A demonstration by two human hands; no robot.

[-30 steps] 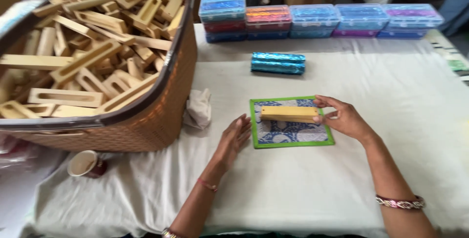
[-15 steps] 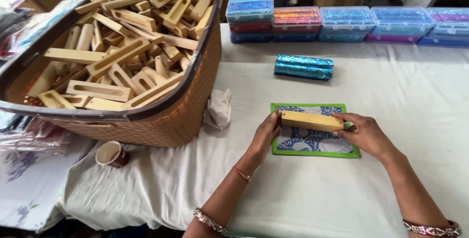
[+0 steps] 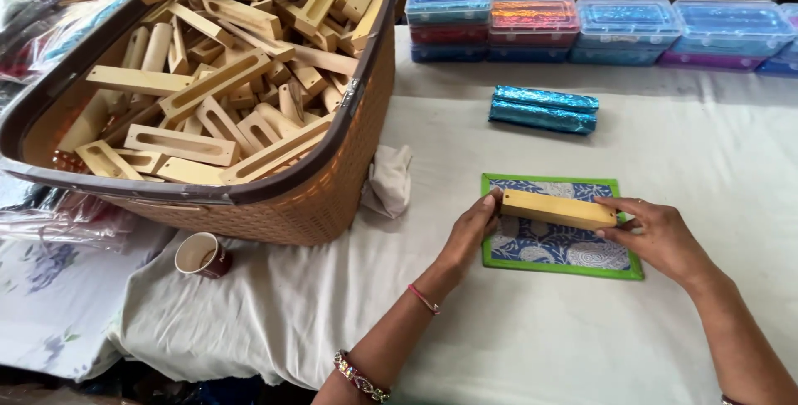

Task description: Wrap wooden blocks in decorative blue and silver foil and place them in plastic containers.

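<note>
One pale rectangular wooden block [image 3: 558, 209], long and flat-sided, held level between both hands just above a green-bordered, blue-and-white patterned rectangular mat [image 3: 559, 248]. Left hand [image 3: 472, 230]: fingertips pressed to the block's left end, palm resting on the mat's left edge. Right hand [image 3: 657, 234]: fingers and thumb closed on the block's right end, above the mat's right side. The mat lies flat on a counter [image 3: 532, 330] covered in white cloth.

One large brown woven-pattern plastic basket [image 3: 307, 197], well to the left of the hands, heaped with many slotted wooden pieces [image 3: 208, 81] of the same pale colour. One crumpled white rag [image 3: 389, 180] touching the basket's right wall. One small red cup [image 3: 202, 254] near the counter's edge, below the basket. Two shiny blue foil-wrapped rolls [image 3: 542, 109] lying side by side, beyond the mat. One row of clear lidded plastic boxes [image 3: 607, 27] with coloured contents along the far edge.
</note>
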